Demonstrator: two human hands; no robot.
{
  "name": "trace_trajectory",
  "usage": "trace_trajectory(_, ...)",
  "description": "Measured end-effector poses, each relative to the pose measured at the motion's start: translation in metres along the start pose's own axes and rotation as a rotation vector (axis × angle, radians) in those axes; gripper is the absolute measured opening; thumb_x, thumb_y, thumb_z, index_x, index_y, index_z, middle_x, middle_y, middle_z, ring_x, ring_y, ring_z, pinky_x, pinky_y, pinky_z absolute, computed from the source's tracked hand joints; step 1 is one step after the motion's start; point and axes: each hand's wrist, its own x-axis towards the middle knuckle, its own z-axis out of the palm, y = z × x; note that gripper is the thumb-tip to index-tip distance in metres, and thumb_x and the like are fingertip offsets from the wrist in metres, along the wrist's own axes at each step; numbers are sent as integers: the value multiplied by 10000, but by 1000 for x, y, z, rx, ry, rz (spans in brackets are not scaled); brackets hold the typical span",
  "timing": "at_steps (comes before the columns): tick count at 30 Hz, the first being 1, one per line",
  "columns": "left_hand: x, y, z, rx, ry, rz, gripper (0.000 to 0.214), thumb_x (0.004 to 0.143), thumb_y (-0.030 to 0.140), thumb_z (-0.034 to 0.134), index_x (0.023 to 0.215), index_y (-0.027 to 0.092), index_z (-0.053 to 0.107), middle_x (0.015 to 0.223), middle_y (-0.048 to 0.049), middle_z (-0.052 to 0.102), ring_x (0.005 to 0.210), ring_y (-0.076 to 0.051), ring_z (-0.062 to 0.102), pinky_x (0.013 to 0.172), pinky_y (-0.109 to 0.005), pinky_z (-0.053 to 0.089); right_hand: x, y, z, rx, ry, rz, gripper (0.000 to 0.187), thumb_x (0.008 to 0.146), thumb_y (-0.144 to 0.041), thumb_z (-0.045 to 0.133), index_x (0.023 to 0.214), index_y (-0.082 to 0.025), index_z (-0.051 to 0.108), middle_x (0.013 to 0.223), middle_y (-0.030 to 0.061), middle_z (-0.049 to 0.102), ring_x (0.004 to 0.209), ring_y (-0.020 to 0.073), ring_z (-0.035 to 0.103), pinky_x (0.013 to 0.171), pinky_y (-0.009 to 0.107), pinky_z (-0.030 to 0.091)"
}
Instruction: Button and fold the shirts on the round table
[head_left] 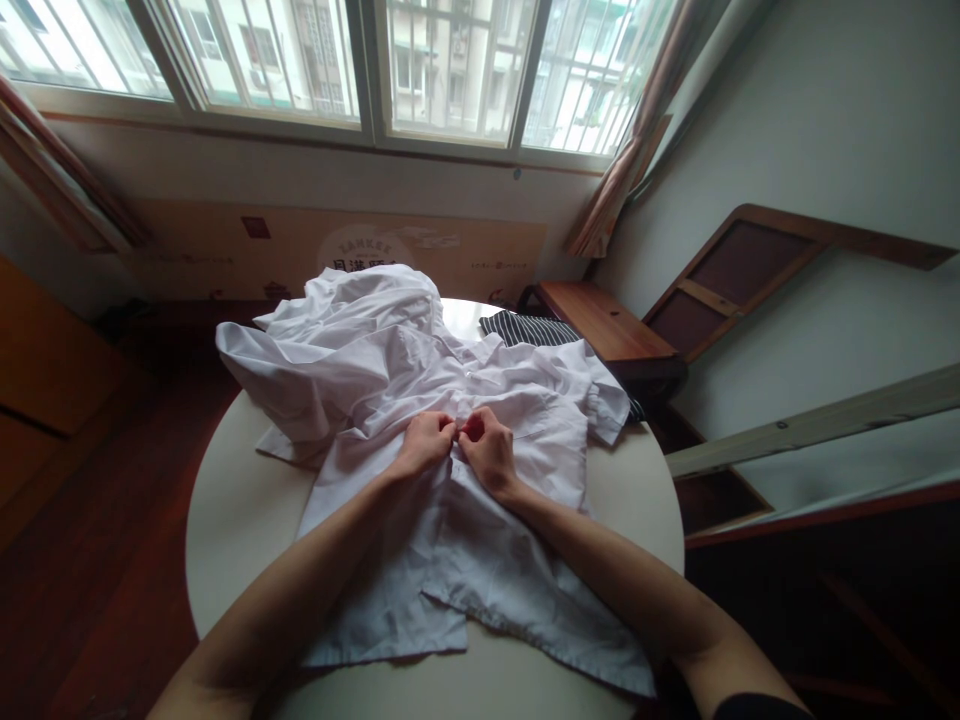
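A white short-sleeved shirt lies spread over a round white table, its collar away from me and its hem toward me. At the middle of its front, my left hand pinches the fabric along the button edge. Close beside it, my right hand is also closed in a pinch on the front edge. The fingertips of both hands nearly meet; the button between them is hidden. Below the hands, the lower front edges hang apart. More crumpled white cloth is heaped at the far left of the shirt.
Dark striped fabric lies behind the shirt at the far right of the table. A wooden stool or small bench stands beyond it. A printed cardboard panel leans under the window. A wooden frame is against the right wall.
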Motion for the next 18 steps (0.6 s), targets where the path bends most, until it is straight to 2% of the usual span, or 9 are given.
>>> trace_trajectory(3,0,0,2,34,11,1,213,823,195,501,739,142,690,707,-35,674,670,-144,579,619,-230,379,3,3,2,176,-17,131,145,661,-249,652,733,-212,531,662,-25,620,603,149,581,636,283,464)
trace_trajectory(7,-1,0,3,56,4,49,191,862,188,487,797,156,663,778,-36,680,722,-147,592,680,-239,404,13,4,-1,664,-129,516,280,566,-205,732,676,-208,474,588,-43,570,532,125,562,562,268,488)
trace_trajectory(10,-3,0,3,118,0,156,193,891,204,469,813,166,642,812,-38,673,761,-159,592,711,-252,413,24,5,-8,827,-203,700,370,532,-103,759,652,-210,426,565,-43,557,535,119,584,578,261,515)
trace_trajectory(15,-9,-3,5,390,82,319,201,921,224,433,902,175,628,919,-73,666,917,-221,577,826,-335,389,28,5,-14,781,-302,728,341,560,-61,753,670,-197,459,612,-19,597,581,128,619,565,243,520)
trace_trajectory(18,-12,-4,3,486,52,311,209,922,259,436,901,183,630,955,-80,658,954,-235,565,840,-351,387,27,5,-21,689,-295,626,286,557,-98,745,686,-183,504,629,-8,608,591,140,616,581,268,525)
